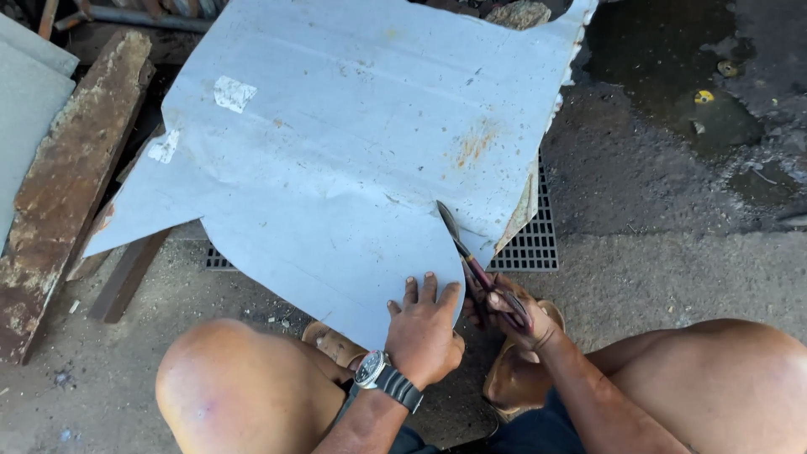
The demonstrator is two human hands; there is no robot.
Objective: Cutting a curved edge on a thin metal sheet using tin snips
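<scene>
Bare knees frame the near edge. Between them, the left hand point(423, 332), wearing a wristwatch point(380, 377), lies flat with fingers spread on the near tip of a grey metal sheet point(336, 160) lying on the floor. Just right, the right hand point(514, 313) has its fingers wrapped around tin snips point(471, 261), whose long axis runs near-right to far-left, blades pointing away into the sheet's cut. A drain grate point(534, 240) shows beyond.

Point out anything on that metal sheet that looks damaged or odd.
The metal sheet shows orange rust stains right of centre, creases across its face, and a ragged right edge. Snips in the right hand sit in a cut; the left hand presses the near edge.
</scene>
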